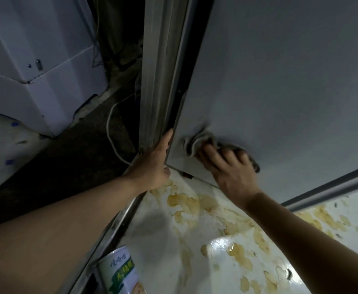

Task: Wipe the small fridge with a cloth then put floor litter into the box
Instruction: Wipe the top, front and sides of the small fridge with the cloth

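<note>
Head view: grey cloth (197, 141) bunched low on the small fridge (280, 81) panel, near its corner, gripped and pressed flat by the right hand (226, 166). Left hand (154, 164) open, fingers straight, bracing the corner edge. Best done with firm overlapping strokes, that brace kept. Stained top (195, 240) below probably unwiped.

A single head-worn wide-angle view looks forward and steeply down — close in on the pale grey fridge side panel (280, 71) filling twelve to three o'clock. Both forearms enter from six o'clock; the yellow-stained white floor (195, 240) lies directly below.
</note>
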### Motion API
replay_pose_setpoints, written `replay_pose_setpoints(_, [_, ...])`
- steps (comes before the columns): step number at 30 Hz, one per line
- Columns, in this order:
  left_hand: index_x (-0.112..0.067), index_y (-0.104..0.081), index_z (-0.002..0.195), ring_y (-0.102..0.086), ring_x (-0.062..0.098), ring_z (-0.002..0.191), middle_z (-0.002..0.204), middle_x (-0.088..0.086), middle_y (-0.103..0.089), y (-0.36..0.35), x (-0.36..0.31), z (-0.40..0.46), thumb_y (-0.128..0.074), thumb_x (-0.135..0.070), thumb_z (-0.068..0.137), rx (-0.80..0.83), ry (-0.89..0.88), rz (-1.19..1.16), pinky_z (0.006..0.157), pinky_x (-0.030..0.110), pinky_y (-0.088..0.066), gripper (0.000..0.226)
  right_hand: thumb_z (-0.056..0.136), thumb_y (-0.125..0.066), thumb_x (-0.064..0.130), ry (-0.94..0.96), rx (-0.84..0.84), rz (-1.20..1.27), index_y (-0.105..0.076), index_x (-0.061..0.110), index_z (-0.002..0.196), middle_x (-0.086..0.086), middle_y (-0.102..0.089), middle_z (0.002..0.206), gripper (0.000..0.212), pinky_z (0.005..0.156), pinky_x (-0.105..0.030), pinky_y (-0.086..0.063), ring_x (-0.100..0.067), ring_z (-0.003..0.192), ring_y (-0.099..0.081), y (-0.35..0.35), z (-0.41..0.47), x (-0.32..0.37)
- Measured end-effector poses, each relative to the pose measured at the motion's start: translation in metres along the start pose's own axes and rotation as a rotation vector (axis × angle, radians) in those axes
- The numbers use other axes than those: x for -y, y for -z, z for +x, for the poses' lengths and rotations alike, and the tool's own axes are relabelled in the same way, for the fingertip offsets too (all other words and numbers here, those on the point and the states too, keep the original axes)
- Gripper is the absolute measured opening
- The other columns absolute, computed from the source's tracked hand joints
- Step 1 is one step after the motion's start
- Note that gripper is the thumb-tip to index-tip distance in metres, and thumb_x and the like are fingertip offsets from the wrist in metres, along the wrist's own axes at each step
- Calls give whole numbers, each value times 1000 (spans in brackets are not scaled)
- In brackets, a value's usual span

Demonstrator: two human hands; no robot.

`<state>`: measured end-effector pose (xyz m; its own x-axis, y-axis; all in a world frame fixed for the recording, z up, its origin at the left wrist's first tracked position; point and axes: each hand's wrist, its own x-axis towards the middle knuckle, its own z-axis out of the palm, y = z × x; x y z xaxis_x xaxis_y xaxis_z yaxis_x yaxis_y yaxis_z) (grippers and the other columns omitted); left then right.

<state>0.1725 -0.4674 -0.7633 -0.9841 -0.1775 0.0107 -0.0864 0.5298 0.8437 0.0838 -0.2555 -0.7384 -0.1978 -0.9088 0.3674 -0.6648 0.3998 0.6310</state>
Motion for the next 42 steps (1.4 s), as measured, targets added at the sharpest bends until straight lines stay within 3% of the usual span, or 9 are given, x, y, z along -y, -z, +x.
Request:
replay_pose_setpoints(4, [-33, 8, 148, -36, 22, 136, 154, 0, -25, -3, -2, 0, -62, 0, 77, 7, 17, 74, 102, 42, -43, 104, 65, -76, 25, 169, 247, 30, -65, 24, 119, 8, -62, 123, 56, 71, -28, -41, -13, 86, -60, -10, -20, 23])
replay_pose_setpoints(9, [-37, 19, 144, -24, 20, 141, 157, -4, -12, -9, -5, -2, -63, -6, 79, 47, 72, 123, 103, 41, -42, 109, 87, -41, 10, -86, 8, 102, -50, 12, 132, -9, -42, 130, 46, 72, -37, -31, -25, 90, -44, 11, -24, -12])
replay_pose_setpoints(13, [-38, 26, 141, -20, 19, 143, 158, -3, -8, -23, -9, -2, -64, -10, 80, 7, 128, 150, 109, 40, -34, 112, 96, -35, 12, -252, -109, 139, -43, 9, 135, -14, -38, 129, 40, 74, -41, -31, -31, 95, -42, 20, -37, -47])
replay_pose_setpoints(20, [-32, 22, 144, -23, 17, 141, 158, -4, -7, -31, -12, 1, -61, -4, 78, -33, 114, 120, 106, 41, -39, 110, 80, -50, 18, 159, 272, 23, -56, 25, 129, 7, -57, 129, 51, 73, -29, -47, -17, 96, -57, 7, -72, -20])
replay_pose_setpoints(24, [-33, 24, 143, -21, 17, 142, 158, -4, -7, -31, -15, -1, -65, -6, 77, -30, 112, 105, 112, 39, -31, 114, 82, -53, 10, 3, 64, 114, -62, 15, 121, -5, -63, 118, 40, 74, -33, -40, -22, 85, -60, 24, -69, -41])
replay_pose_setpoints(27, [-34, 19, 144, -21, 17, 142, 157, -2, -12, -33, -21, -1, -67, -5, 75, -45, 100, 85, 112, 42, -31, 114, 92, -39, 9, -183, -52, 137, -57, 6, 125, -14, -46, 127, 38, 81, -39, -34, -30, 97, -48, 38, -88, -76])
replay_pose_setpoints(30, [-32, 18, 145, -23, 18, 142, 156, -1, -13, -38, -25, -2, -67, -4, 75, -63, 112, 88, 111, 42, -32, 113, 95, -34, 7, -266, -27, 149, -56, 5, 127, -13, -42, 126, 39, 79, -42, -36, -30, 92, -44, 38, -116, -85])
replay_pose_setpoints(35, [-34, 15, 145, -26, 20, 140, 155, 1, -19, -39, -21, 2, -68, -2, 73, -72, 121, 49, 110, 45, -33, 115, 85, -33, 9, -31, 271, 155, -66, 16, 116, -6, -66, 108, 46, 61, -32, -53, -24, 76, -62, 25, -142, -55])
replay_pose_setpoints(42, [-43, 25, 139, -32, 24, 138, 157, -5, -15, -38, -8, 3, -72, -6, 73, -78, 152, 72, 107, 48, -37, 122, 101, -17, 19, -300, 71, 87, -54, 7, 117, -17, -45, 120, 41, 73, -36, -33, -31, 97, -45, 63, -140, -111])
